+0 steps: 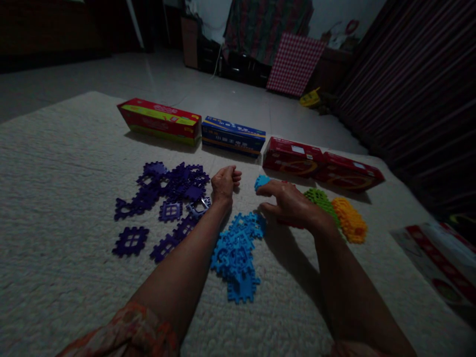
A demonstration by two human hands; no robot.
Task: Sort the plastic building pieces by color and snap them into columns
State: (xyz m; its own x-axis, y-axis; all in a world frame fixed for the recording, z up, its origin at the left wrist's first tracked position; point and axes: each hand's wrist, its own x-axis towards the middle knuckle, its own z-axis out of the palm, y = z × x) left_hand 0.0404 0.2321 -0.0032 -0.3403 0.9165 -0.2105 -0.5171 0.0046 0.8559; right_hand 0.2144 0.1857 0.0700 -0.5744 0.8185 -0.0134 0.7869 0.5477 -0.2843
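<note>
My left hand (223,184) rests on the pale mat with its fingers curled closed; whatever might be inside them is hidden. Just left of it spreads a loose heap of purple notched plastic building tiles (182,183), some with window frames. My right hand (288,201) is open, thumb and forefinger apart, with the forefinger at the edge of a single light blue tile (262,181). Red tiles (293,224) show partly from under this hand. Between my forearms lies a pile of light blue tiles (238,253). Green tiles (323,202) and orange tiles (348,220) stand in rows at the right.
Along the mat's far side stand a red and yellow box (161,121), a blue box (233,136) and two dark red boxes (293,157). A printed box or packet (439,253) lies at the right edge. Beyond is tiled floor (148,74).
</note>
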